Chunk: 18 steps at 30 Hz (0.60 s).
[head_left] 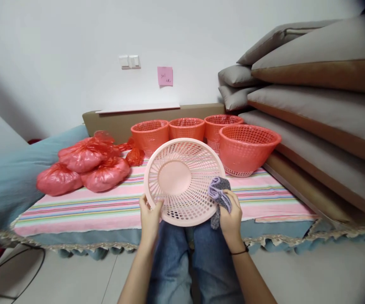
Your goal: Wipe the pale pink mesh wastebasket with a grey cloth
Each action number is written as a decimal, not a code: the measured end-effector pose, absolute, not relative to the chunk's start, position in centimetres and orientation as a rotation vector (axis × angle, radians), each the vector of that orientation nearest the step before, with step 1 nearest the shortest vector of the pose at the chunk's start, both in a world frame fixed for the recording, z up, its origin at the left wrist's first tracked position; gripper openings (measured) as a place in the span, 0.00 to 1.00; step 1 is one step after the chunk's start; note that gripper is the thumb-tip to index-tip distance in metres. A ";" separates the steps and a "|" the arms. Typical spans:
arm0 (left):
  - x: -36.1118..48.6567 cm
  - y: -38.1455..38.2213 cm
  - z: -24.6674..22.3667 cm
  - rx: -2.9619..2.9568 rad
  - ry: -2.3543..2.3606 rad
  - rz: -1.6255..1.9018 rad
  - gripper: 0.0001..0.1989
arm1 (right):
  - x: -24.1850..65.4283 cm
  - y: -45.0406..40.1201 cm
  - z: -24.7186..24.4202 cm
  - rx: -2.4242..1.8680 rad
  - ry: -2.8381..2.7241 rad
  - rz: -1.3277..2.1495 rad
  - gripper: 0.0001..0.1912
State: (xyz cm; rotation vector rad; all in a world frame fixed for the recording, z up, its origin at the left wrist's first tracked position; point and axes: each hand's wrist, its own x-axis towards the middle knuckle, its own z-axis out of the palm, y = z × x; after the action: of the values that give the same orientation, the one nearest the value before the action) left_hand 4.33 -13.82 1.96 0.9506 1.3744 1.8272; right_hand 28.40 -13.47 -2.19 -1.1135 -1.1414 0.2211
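A pale pink plastic basket with a slotted wall is tilted so that its inside faces me, over my knees. My left hand grips its rim at the lower left, thumb on the inner side. In my right hand is a folded grey and lilac cloth, held against the rim at the lower right. The fingers of that hand are closed round the cloth, and part of it hangs below. Whether the right fingers also touch the rim is hidden by the cloth.
Several red baskets, among them a front one, stand behind the pink basket. Tied red plastic bags are piled at the left on a striped cloth. Large grey cushions are stacked at the right. A wall rises behind.
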 end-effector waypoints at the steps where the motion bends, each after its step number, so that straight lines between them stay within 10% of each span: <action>1: 3.5 -13.6 3.1 1.057 1.359 1.817 0.27 | 29.1 -13.5 -1.7 -1.104 -1.176 0.201 0.11; 18: 5.9 -11.4 4.3 0.663 1.201 1.947 0.24 | 28.8 -13.5 0.7 -1.089 -1.111 0.197 0.12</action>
State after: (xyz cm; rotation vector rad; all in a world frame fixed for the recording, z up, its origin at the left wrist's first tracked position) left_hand 5.89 -11.38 4.30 0.6633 1.2010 1.9473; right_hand 28.78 -13.50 0.70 -1.0891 -1.1106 0.1969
